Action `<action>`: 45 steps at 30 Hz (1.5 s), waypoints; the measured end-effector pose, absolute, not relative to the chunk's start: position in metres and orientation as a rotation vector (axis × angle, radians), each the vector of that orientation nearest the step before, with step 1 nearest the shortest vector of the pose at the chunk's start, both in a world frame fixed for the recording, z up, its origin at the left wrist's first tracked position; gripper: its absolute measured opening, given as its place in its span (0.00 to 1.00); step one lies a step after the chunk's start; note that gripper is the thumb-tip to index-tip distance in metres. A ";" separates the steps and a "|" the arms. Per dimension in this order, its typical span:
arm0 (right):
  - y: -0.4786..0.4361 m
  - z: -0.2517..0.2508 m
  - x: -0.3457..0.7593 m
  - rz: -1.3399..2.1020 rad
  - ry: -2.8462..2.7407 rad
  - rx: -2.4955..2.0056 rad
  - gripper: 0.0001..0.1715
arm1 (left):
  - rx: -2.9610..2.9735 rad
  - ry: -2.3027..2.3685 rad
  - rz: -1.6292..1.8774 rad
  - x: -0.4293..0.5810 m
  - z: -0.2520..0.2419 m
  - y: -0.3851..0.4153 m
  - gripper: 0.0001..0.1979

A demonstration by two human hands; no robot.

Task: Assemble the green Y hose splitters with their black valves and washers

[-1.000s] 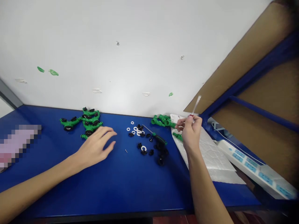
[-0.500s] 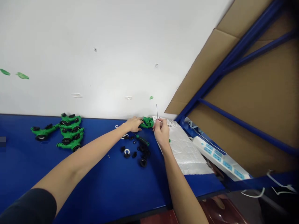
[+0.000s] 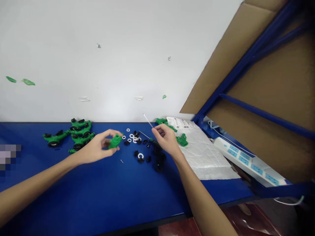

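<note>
The left hand [image 3: 94,148] is closed on a green plastic fitting [image 3: 115,141] over the blue table [image 3: 98,196]; it looks light and stiff, best held by the body. The right hand [image 3: 167,140] pinches a thin white rod [image 3: 148,120], which looks flimsy.

The person's left hand [image 3: 94,147] and right hand [image 3: 167,139] are bare and slender, with long, narrow fingers. Behind the left fingers [image 3: 110,132], the back of the hand tapers into a narrow left wrist [image 3: 73,159], and a long, slim left forearm [image 3: 31,186] runs from there to the lower left edge of the view. Behind the right fingers [image 3: 157,130], the hand narrows the same way into the right wrist [image 3: 178,159], and the right forearm [image 3: 201,196] runs to the bottom edge. Skin is uncovered from the fingers to both frame edges, and the fingernails are too small to make out.
</note>
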State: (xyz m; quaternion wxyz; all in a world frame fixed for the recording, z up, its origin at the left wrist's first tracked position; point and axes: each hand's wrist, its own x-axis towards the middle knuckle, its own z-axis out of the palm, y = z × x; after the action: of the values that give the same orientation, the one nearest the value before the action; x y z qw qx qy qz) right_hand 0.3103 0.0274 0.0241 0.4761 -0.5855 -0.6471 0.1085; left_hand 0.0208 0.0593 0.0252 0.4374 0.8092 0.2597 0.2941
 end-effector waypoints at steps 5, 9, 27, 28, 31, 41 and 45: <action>0.004 0.023 0.247 0.359 -2.134 -1.434 0.11 | 1.755 0.750 0.915 -0.040 -0.006 0.014 0.07; -0.002 0.008 0.216 0.212 -2.332 -1.680 0.12 | 1.570 0.741 1.014 -0.040 -0.009 0.002 0.07; 0.086 0.015 0.251 0.176 -2.364 -1.683 0.09 | 1.277 0.828 1.051 -0.032 -0.005 0.002 0.11; 0.090 0.014 0.248 0.192 -2.363 -1.684 0.07 | 1.266 0.839 1.056 -0.031 -0.004 0.002 0.11; 0.097 0.012 0.246 0.246 -2.321 -1.668 0.03 | 1.243 0.854 1.070 -0.030 -0.001 0.003 0.12; 0.037 0.026 0.224 0.920 -1.855 -1.185 0.17 | 1.040 0.731 1.007 -0.025 0.003 -0.001 0.19; 0.009 0.035 0.205 1.232 -1.520 -0.983 0.12 | 0.730 0.768 1.030 -0.010 0.008 0.002 0.15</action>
State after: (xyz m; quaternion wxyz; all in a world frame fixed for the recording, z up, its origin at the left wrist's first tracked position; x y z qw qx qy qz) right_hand 0.2053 0.0091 0.0349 0.4582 -0.3989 -0.6171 0.5001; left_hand -0.0100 0.0017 0.0078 0.7393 0.3326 0.3502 0.4693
